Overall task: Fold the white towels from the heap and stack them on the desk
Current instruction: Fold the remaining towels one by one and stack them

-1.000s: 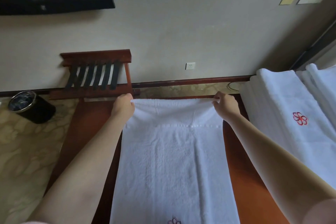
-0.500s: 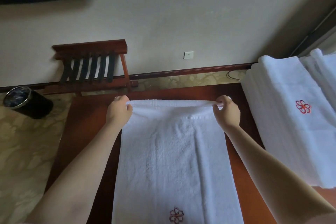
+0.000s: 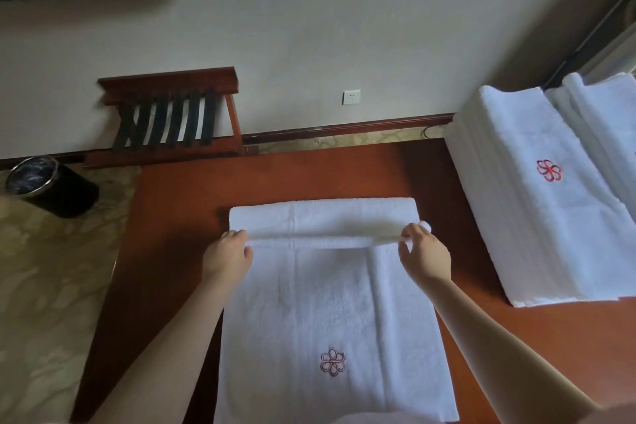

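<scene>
Towel edge is being pinched by left hand and right hand — a skewed fold is being risked by uneven pulling.

Left hand, right hand pinch towel, arms extended.

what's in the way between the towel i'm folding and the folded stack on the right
Nothing visible. The left hand and the right hand both grip the towel by its folded-over far edge, and only a bare strip of desk lies between it and the stack of folded towels at the right.
</scene>
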`<state>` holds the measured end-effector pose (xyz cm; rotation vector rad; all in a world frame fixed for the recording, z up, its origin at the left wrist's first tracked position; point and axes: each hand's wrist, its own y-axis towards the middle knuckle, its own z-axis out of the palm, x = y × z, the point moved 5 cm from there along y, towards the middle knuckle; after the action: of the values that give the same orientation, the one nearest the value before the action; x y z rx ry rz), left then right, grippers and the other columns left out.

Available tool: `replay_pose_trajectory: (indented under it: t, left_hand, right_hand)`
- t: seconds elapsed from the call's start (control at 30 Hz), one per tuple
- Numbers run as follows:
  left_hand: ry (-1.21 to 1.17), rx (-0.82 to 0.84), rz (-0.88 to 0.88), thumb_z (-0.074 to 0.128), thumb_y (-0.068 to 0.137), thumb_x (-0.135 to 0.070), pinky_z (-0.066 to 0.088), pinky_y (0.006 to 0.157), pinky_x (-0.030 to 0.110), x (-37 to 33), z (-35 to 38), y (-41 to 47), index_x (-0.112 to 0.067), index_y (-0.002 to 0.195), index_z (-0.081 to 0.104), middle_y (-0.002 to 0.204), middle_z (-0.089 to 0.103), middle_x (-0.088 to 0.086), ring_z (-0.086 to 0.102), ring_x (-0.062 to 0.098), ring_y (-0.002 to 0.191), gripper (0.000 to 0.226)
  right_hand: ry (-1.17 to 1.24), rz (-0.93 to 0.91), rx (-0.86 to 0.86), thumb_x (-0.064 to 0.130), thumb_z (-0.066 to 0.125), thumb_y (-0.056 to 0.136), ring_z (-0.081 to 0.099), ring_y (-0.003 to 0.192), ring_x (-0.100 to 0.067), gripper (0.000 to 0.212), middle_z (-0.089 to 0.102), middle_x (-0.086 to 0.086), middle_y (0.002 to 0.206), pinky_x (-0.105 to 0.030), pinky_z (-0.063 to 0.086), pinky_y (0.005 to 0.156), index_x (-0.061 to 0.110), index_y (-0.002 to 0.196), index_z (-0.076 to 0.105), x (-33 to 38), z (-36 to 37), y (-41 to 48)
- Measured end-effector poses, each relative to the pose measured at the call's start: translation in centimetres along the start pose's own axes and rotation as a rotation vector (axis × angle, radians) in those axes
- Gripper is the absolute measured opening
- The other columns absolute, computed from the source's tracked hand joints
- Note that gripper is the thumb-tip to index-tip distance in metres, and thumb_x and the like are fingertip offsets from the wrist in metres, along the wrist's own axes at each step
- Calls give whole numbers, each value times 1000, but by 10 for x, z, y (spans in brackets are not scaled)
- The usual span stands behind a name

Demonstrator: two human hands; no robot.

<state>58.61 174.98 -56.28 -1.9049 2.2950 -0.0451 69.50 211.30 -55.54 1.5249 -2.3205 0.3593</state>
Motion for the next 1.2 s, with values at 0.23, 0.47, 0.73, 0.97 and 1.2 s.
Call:
replay_pose_trajectory:
  t: [0.23,0.47,0.73,0.97,1.2]
  left_hand:
    - [251,319,-18,44,92,-11,34,53,27,-5,38,-24,-18,100,55,110,48,-1,59,20,77,15]
    - [309,210,-1,46,88,-12,39,67,28,-28,25,3,-17,95,63,103,56,-1,58,19,91,19]
    - [-175,-168,345,74,58,11,53,66,42,-92,8,37,2,74,68,100,67,19,65,38,91,19]
    - [-10,218,259,18,97,-51,-3,118,46,-63,80,37,-28,154,9,158,-16,-7,-19,16,146,62]
    - [-22,-120,299,38,96,-36,28,109,56,-91,68,44,-16,140,49,152,36,6,32,25,141,50]
  right_hand:
    - [-205,36,298,2,45,79,51,114,-19,54,54,4,130,-28,47,75,21,127,59,-17,32,-24]
    - [-200,-72,128,3,51,78,59,93,-26,38,63,-6,107,-31,41,67,13,110,69,4,24,-5]
    - [-6,-362,190,14,59,85,56,113,-35,36,58,-15,124,-40,46,90,6,120,61,71,61,20]
    - [-146,-418,355,48,32,100,8,149,-24,59,10,-3,161,-45,0,118,24,153,20,54,100,18]
    - [5,-447,235,38,32,100,29,143,-28,53,31,-10,155,-52,20,116,17,148,37,89,111,37]
